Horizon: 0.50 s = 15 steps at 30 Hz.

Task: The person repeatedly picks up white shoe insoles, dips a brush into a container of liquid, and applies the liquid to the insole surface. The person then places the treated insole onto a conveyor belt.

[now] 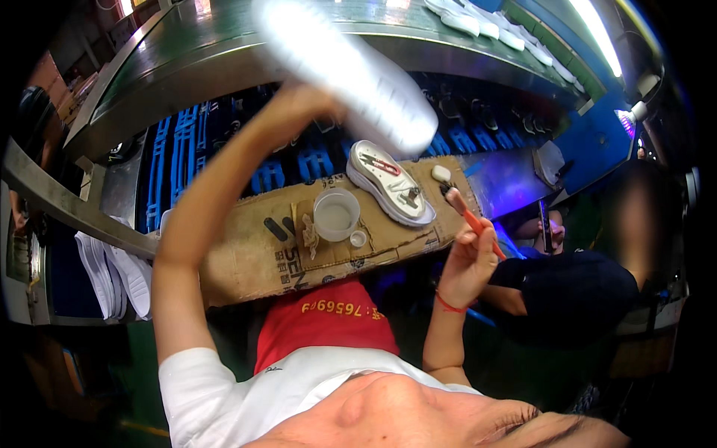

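Observation:
My left hand [310, 104], blurred by motion, is raised over the far side of the work surface and grips a white shoe sole [366, 89]. To the right and nearer, my right hand [470, 257] pinches a brush [472, 218] by its orange handle, bristles pointing up and away. Between my hands, another white shoe sole [388, 183] lies on the cardboard [246, 261], with small metal tools resting in it. A translucent tub [336, 214] of pale liquid stands left of it, a small round cap [358, 239] at its near side.
A green conveyor [187, 37] runs along the far side, with several white soles [508, 30] on it. Blue racks [179, 149] sit beneath. More white soles [112, 276] stand at the left. A person in dark clothing [582, 291] is close on my right.

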{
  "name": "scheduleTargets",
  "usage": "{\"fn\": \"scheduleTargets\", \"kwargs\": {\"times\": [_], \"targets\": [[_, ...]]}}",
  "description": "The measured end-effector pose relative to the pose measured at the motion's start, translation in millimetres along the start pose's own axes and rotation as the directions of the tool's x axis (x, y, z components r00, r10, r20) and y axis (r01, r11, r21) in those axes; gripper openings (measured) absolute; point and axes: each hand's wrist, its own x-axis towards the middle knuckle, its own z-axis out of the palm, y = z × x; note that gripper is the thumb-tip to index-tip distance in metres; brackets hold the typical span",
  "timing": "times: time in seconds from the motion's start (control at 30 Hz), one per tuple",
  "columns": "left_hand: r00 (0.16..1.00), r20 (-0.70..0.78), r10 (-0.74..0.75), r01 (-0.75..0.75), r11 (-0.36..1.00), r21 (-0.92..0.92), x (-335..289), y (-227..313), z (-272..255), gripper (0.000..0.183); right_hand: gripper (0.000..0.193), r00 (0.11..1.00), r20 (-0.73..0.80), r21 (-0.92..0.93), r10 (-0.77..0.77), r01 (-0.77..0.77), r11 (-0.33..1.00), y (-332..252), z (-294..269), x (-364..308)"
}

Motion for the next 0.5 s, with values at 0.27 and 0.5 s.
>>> {"fn": "scheduleTargets", "kwargs": {"times": [0.27, 0.5], "targets": [[0.707, -0.196, 0.679, -0.379, 0.599, 0.706, 130, 22, -41, 0.032, 0.022, 0.969, 0.114, -0.186, 0.22, -0.196, 0.963, 9, -10, -25], [0.952, 0.246, 0.18, -0.278, 0.184, 0.943, -153, -12, 19, 0.058, 0.025, 0.885, 0.132, -0.294, 0.446, -0.394, 0.871, 39, -22, -40]]}}
